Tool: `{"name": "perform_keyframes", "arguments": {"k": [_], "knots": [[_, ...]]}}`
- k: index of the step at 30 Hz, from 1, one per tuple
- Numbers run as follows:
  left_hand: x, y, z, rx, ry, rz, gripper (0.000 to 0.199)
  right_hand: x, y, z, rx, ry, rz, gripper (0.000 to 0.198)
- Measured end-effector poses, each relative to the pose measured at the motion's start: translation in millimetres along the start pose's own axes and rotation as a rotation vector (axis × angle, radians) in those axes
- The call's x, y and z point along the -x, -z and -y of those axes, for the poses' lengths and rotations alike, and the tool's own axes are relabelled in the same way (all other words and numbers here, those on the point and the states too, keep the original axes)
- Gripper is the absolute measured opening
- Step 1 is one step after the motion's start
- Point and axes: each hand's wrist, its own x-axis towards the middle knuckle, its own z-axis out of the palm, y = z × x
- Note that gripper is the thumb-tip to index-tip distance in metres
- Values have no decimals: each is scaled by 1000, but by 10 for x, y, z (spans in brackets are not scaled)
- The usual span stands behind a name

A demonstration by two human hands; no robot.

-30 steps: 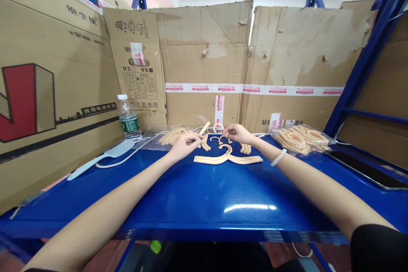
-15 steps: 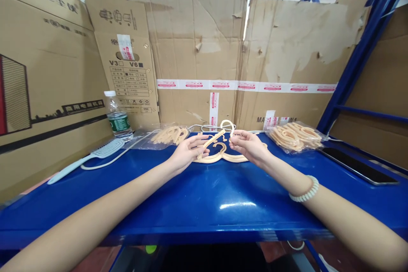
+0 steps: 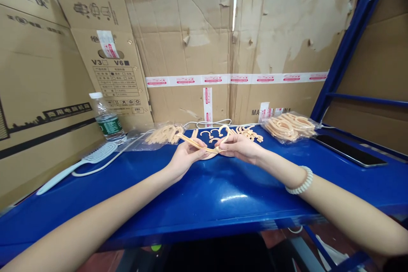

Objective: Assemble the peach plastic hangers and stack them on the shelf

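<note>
My left hand (image 3: 186, 155) is closed around a beige plastic bar (image 3: 188, 139), which slants down to the right. My right hand (image 3: 239, 148) pinches a beige curved hook (image 3: 228, 130), its loop standing above the fingers. The bar's right end meets the hook's lower end at my right fingertips; whether they are joined I cannot tell. Just beneath the hands lie curved beige hanger arms (image 3: 211, 156), partly hidden. Several loose beige hooks (image 3: 206, 132) lie behind the hands, beside a heap of small beige pieces (image 3: 250, 132).
Clear bags of beige parts lie at the left (image 3: 164, 135) and right (image 3: 288, 127). Around them are a water bottle (image 3: 110, 123), a pale blue hairbrush (image 3: 95, 154), a white cable (image 3: 105, 165) and a black phone (image 3: 350, 150). Cardboard walls (image 3: 188, 55) stand behind the blue table (image 3: 204, 204).
My hands have come together. The bar has turned from rising to the right to sloping down rightward, and its end now meets the hook. My view has shifted slightly, showing more small pieces.
</note>
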Motion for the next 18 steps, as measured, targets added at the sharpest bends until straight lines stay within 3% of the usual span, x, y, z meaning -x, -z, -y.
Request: {"name": "perform_keyframes", "arguments": {"k": [11, 18], "knots": [[43, -40, 13, -309, -139, -1, 27, 27, 50, 46, 14, -118, 201, 16], [49, -43, 15, -315, -200, 14, 21, 32, 26, 60, 9, -130, 191, 10]]}}
